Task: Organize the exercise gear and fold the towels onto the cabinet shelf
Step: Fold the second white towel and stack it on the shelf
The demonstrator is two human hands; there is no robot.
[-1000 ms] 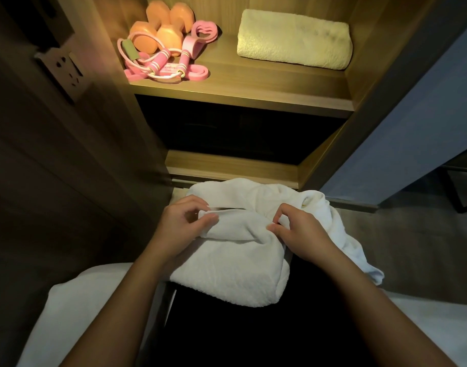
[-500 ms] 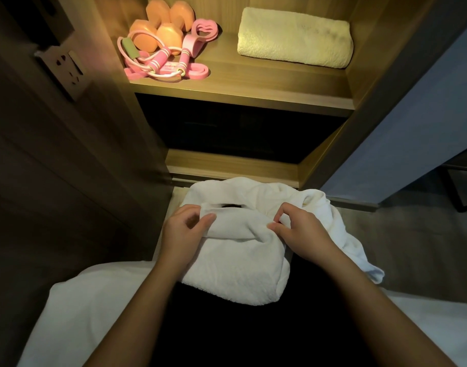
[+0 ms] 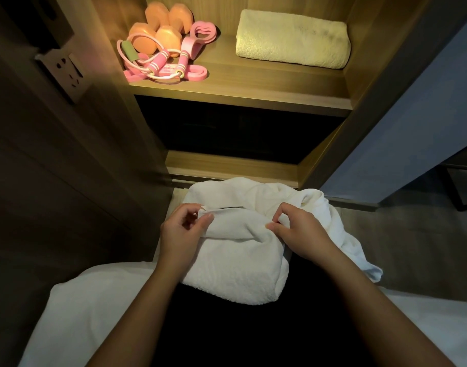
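A white towel (image 3: 237, 263) lies partly folded over my dark lap, below the cabinet. My left hand (image 3: 180, 231) pinches the folded edge at its left corner between thumb and fingers. My right hand (image 3: 302, 234) pinches the same fold at its right end. A loose part of the towel trails off to the right. On the lit cabinet shelf (image 3: 253, 86) a folded cream towel (image 3: 293, 39) lies at the right. At the left sit orange dumbbells (image 3: 160, 27), a pink skipping rope (image 3: 160, 67) and a pink hand-grip ring (image 3: 200, 35).
A dark open compartment (image 3: 235, 133) lies under the lit shelf, with a wooden ledge (image 3: 232, 168) below it. A wall socket (image 3: 65, 72) is on the dark panel at the left. White bedding (image 3: 81, 313) spreads on both sides of my lap. A grey wall (image 3: 412, 128) stands at the right.
My left hand shifted slightly along the fold and re-pinched its left corner. The right hand kept its pinch. The towel stayed in place on my lap.
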